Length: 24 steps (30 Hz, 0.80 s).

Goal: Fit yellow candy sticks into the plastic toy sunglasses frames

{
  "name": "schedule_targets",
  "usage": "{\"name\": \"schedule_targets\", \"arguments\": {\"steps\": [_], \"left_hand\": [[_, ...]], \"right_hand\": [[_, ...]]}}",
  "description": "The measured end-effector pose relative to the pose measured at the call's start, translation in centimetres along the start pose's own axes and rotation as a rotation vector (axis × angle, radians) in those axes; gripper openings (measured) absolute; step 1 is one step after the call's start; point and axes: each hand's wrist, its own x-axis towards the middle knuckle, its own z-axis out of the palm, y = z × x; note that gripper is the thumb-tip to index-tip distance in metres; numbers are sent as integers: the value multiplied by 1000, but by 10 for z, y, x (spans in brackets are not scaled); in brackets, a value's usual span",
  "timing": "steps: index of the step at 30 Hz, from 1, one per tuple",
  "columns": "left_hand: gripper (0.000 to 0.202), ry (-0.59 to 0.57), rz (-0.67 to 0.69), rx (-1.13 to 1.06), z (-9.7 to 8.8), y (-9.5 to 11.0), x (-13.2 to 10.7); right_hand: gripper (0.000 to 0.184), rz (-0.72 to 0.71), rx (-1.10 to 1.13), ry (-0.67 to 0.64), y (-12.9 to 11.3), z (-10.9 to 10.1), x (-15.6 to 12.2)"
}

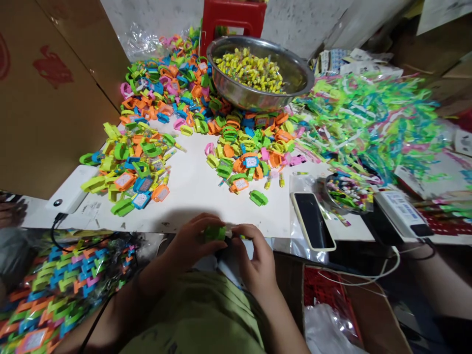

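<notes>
At the flat white tabletop's point(188, 172) near edge, I have a bright-green plastic band point(214, 233) in the left hand point(195, 239); right hand point(255, 250), just right, pinches a small pale-tipped piece point(228, 234), seemingly lying left-to-right.

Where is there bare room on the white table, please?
Bare white table lies between the left pile and middle pile of multicoloured plastic bands, and left of the clear plastic sheet. Crowded: around the round steel bowl and mostly green strips.
</notes>
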Motion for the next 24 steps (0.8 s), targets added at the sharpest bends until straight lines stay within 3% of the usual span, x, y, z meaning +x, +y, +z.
{"name": "schedule_targets", "arguments": {"steps": [7,12,16,22,24], "left_hand": [[36,38,-24,126,0,2,-7],[37,53,0,137,-3,-1,-6],[38,17,-93,182,-10,-11,-3],[45,-51,-244,324,-16,-38,-3],[46,-89,-260,381,-15,-43,-3]], "right_hand": [[20,-87,17,-38,-2,-1,-3],[22,-52,19,-81,3,0,-3],[15,20,7,-39,13,-3,0],[16,173,-83,-35,44,-32,-28],[18,256,-108,105,59,-50,-48]]}}
